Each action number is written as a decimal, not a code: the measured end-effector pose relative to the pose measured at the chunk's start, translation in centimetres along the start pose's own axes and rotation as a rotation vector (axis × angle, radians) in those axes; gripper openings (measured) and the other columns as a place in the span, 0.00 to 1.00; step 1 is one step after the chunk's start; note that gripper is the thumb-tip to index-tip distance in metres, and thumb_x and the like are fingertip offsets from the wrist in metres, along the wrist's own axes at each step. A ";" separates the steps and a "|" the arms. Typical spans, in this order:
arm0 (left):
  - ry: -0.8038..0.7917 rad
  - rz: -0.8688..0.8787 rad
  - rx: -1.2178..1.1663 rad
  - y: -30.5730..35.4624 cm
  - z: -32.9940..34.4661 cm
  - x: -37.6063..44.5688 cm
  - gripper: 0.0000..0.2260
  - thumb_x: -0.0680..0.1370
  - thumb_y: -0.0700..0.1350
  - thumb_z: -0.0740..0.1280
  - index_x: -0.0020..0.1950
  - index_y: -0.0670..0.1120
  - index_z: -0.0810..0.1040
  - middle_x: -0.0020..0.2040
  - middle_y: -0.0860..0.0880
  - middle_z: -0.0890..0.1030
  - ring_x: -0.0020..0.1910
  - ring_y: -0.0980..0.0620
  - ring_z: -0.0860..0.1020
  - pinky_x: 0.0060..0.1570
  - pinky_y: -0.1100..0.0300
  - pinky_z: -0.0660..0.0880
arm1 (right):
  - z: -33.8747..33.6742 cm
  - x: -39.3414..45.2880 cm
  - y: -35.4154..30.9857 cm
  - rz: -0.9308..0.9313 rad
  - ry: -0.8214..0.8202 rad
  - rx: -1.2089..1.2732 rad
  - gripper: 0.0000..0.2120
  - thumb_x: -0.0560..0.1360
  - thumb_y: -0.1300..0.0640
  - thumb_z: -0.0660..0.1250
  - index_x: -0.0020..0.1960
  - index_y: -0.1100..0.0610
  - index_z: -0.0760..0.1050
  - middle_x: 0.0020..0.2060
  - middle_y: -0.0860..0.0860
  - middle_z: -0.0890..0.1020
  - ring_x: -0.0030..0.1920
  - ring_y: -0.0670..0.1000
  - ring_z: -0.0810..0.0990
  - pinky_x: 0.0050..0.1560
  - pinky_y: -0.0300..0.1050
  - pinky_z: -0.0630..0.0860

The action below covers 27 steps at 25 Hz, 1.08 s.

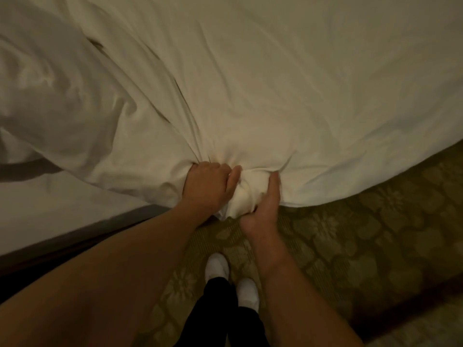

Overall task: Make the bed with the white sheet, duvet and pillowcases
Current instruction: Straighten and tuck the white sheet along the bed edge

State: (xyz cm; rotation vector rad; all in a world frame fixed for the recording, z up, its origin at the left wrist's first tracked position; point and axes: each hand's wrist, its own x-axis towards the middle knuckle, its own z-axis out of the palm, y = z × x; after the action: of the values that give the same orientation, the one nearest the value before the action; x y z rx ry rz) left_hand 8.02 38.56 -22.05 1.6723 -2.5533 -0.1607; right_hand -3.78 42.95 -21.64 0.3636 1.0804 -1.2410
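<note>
A large white duvet [275, 96] fills the upper part of the view, lifted and stretched out over the floor. Its near edge is gathered into a thick bunch at the centre. My left hand [208, 186] grips the left side of that bunch, with its fingers curled into the cloth. My right hand [263, 204] holds the right side, with the thumb pointing up along the fabric. Creases fan out from the bunch. At the left the bed [50, 209] shows a flat white sheet under a crumpled fold of the duvet.
The bed's dark edge [82, 234] runs diagonally at the lower left. Patterned greenish carpet [363, 234] covers the floor to the right and below. My two feet in white shoes [218, 266] stand on it close to the bed.
</note>
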 end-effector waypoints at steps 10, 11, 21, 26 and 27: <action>0.156 -0.046 0.165 -7.6 -10.0 -0.8 0.19 0.81 0.56 0.57 0.50 0.44 0.80 0.46 0.45 0.79 0.48 0.41 0.75 0.50 0.47 0.69 | 6.8 -6.0 4.2 0.017 -0.199 -0.045 0.26 0.76 0.41 0.68 0.71 0.49 0.73 0.61 0.49 0.83 0.63 0.52 0.80 0.71 0.56 0.71; 0.099 -0.058 0.137 -8.9 -10.3 -0.8 0.21 0.81 0.58 0.55 0.54 0.44 0.80 0.50 0.45 0.79 0.51 0.41 0.76 0.54 0.47 0.69 | 7.7 -6.2 4.6 0.006 -0.197 -0.064 0.24 0.77 0.41 0.68 0.70 0.48 0.74 0.60 0.49 0.83 0.62 0.52 0.81 0.70 0.55 0.72; -0.154 0.079 0.232 -21.8 -11.5 -0.2 0.31 0.80 0.66 0.49 0.68 0.45 0.75 0.61 0.44 0.78 0.63 0.42 0.73 0.71 0.47 0.55 | 11.5 -3.1 11.0 -0.078 -0.055 -0.060 0.29 0.69 0.35 0.72 0.67 0.42 0.74 0.63 0.48 0.81 0.62 0.53 0.80 0.66 0.57 0.76; -0.055 -0.085 0.046 -19.9 -7.7 -2.1 0.27 0.82 0.63 0.45 0.48 0.47 0.76 0.46 0.46 0.81 0.48 0.42 0.76 0.60 0.49 0.63 | 13.6 -2.3 12.3 -0.145 0.149 0.041 0.33 0.68 0.37 0.76 0.68 0.51 0.75 0.58 0.51 0.84 0.54 0.55 0.84 0.56 0.57 0.82; -0.037 -0.124 0.003 -19.5 -7.5 -2.0 0.26 0.82 0.62 0.44 0.45 0.48 0.74 0.44 0.47 0.81 0.47 0.42 0.77 0.60 0.49 0.63 | 13.8 -2.0 12.6 -0.161 0.232 0.043 0.33 0.67 0.38 0.78 0.66 0.53 0.75 0.57 0.52 0.84 0.53 0.55 0.84 0.55 0.57 0.82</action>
State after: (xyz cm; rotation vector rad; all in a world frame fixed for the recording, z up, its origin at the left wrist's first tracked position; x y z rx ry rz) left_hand 27.55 32.38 -17.25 1.8469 -2.4761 -0.1979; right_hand 13.79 38.21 -17.21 0.4695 1.3019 -1.3912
